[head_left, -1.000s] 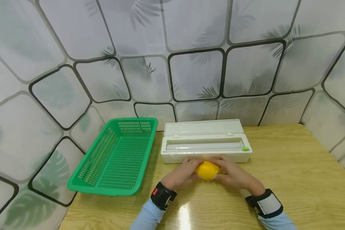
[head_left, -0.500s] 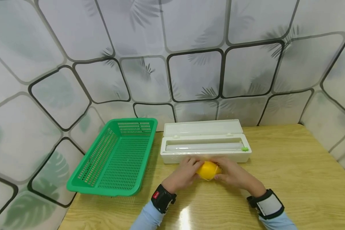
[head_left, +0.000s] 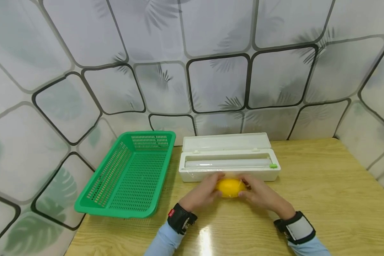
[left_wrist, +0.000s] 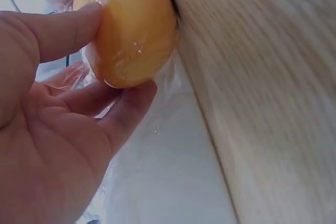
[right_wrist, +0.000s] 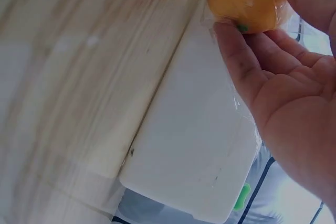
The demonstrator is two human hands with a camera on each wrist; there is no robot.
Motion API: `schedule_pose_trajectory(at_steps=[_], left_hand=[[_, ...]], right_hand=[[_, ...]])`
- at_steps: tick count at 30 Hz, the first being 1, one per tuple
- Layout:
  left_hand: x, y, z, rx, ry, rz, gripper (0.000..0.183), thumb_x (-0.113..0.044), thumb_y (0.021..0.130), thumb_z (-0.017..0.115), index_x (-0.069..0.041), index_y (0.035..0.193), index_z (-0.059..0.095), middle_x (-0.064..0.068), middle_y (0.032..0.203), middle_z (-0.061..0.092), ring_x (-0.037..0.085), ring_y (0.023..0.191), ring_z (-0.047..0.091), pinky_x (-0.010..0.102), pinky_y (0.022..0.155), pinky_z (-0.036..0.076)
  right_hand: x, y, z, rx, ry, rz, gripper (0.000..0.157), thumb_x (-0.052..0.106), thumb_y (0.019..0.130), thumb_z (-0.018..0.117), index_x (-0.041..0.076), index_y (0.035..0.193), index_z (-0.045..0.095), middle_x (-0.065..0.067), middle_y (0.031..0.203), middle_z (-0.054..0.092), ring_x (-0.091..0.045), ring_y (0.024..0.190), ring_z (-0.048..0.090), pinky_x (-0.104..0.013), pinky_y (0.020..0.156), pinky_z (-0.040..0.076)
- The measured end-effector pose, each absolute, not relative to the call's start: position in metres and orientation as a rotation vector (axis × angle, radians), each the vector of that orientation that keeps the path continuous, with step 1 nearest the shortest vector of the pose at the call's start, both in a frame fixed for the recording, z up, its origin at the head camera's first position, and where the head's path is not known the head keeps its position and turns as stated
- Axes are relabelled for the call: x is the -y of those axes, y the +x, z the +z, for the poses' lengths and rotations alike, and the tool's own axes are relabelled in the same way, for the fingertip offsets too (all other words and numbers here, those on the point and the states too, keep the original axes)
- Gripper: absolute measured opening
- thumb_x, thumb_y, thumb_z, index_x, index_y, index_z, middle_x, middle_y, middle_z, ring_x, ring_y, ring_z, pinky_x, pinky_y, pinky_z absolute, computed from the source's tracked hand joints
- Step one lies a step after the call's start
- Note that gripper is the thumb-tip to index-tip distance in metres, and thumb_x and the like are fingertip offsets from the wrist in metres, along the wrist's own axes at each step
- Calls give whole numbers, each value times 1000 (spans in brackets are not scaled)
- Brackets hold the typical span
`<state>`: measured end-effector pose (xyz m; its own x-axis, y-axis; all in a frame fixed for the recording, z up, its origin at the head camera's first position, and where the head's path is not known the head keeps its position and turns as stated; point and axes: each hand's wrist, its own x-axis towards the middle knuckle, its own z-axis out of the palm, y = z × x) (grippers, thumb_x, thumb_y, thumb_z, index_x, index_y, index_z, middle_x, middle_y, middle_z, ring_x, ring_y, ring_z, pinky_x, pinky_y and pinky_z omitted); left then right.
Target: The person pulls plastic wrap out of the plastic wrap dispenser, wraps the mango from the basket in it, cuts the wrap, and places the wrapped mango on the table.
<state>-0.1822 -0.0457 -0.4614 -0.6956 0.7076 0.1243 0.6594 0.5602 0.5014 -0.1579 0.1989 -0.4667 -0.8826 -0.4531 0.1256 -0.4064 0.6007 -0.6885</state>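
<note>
A smooth, rounded yellow fruit [head_left: 229, 187] with clear film around it is held between both hands, in front of the cling film box [head_left: 228, 175]. The left hand [head_left: 203, 192] grips its left end; in the left wrist view the thumb lies on top and fingertips support it beneath. On the opposite end is the right hand [head_left: 260, 193], its thumb and fingers around the fruit. A small green spot shows at that end in the right wrist view. Loose clear film [left_wrist: 79, 72] bunches by the left fingers.
The white box stands with its lid [head_left: 225, 141] raised, a roll of film [head_left: 227, 163] inside and a green slider [head_left: 273, 165] at its right end. Left of it sits a green plastic basket [head_left: 115, 212] on the wooden table [head_left: 326, 192]. A patterned wall covering [head_left: 217, 85] rises behind.
The fruit has turned between the hands, from tilted to lying nearly level. Both hands have shifted slightly around it; the box and basket stay put.
</note>
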Motion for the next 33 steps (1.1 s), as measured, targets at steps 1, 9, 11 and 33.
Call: schedule_pose_trajectory(at_steps=[1,9,11,33], left_hand=[[46,-183,-462,-2681,1166,837,55,-7,96,63,-3,143,36,18,142,49,26,130,49,35,112,38],[43,-183,-463,-2597,1079,958,46,-7,98,61,0,137,37,21,139,49,27,129,49,35,110,40],[43,-183,-463,-2574,1042,983,47,-7,99,60,-1,138,36,20,140,48,25,129,49,33,109,41],[47,-192,-465,-2321,772,1347,48,-8,100,59,-6,134,25,10,99,64,10,74,53,20,68,43]], right_hand=[[-199,-158,-467,-2754,-727,-1169,33,9,92,70,1,121,57,-10,117,62,-22,103,60,-44,89,53],[-200,-156,-467,-2710,-652,-1188,28,13,95,66,0,118,59,-11,114,64,-24,102,62,-44,88,55],[-200,-156,-467,-2702,-648,-1192,28,13,96,65,-1,120,59,-12,114,64,-23,102,62,-42,88,55],[-202,-165,-471,-2604,-539,-1299,36,18,99,60,-5,127,60,-14,117,66,-18,98,60,-34,85,53]])
